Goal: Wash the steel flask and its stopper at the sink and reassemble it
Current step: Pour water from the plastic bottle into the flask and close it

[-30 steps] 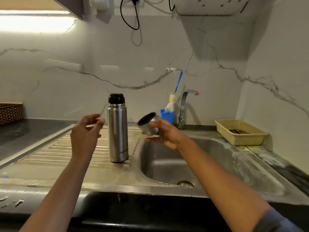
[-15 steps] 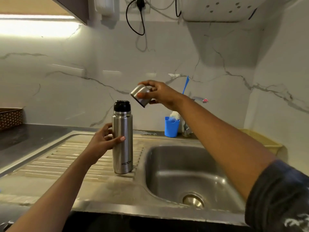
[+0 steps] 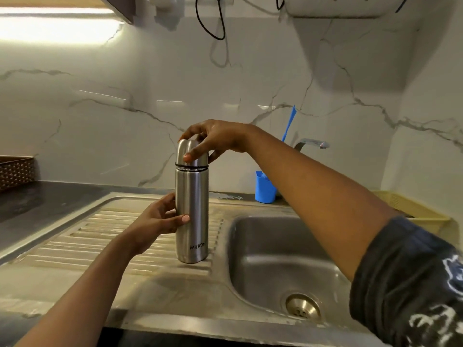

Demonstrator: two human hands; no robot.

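Observation:
A tall steel flask (image 3: pixel 191 211) stands upright on the ribbed draining board (image 3: pixel 105 236), just left of the sink basin (image 3: pixel 275 261). My left hand (image 3: pixel 157 221) grips its body from the left at mid height. A steel cup lid (image 3: pixel 192 152) sits over the flask's top, with a thin dark ring showing under its rim. My right hand (image 3: pixel 215 139) holds the lid from above, fingers and thumb curled round it. The black stopper is hidden under the lid.
A blue cup (image 3: pixel 264 187) with a blue-handled brush (image 3: pixel 288 123) stands behind the basin beside the tap (image 3: pixel 312 144). A yellow basket (image 3: pixel 413 209) sits at the back right, a brown woven basket (image 3: pixel 15 171) at the far left. The drain (image 3: pixel 302 306) lies near the front.
My right hand brought the steel lid from beside the basin up and over, then down onto the flask's top. My left hand closed round the flask's body.

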